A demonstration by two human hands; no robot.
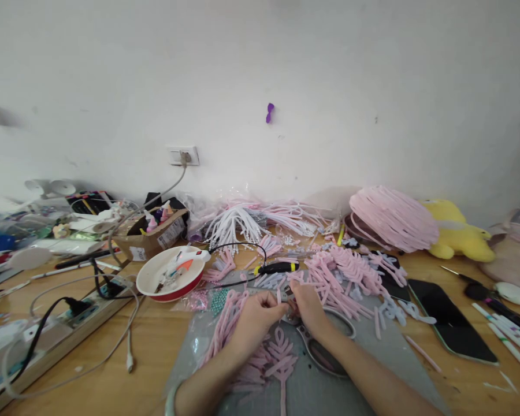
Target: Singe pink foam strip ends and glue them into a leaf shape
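My left hand [262, 312] and my right hand [307, 305] meet over the grey mat [372, 375], fingers closed in a pinch. Between them a short pink pipe cleaner [279, 294] sticks up; its lower part is hidden by the fingers. Under my right wrist lie scissors [325, 352] with grey handles. A leaf-shaped piece of bent pink pipe cleaners [281, 361] with a long stem lies just below my hands. More pink pipe cleaners [227, 323] are heaped beside and beneath my left forearm.
A red-rimmed white bowl [149, 283] holds a glue gun [186, 257]. Behind my hands lies a yellow-and-black tool [275, 268]. Pink pipe cleaner pieces [351, 268] pile up at right, near a black phone [453, 320]. A power strip [80, 318] with cables runs along the left.
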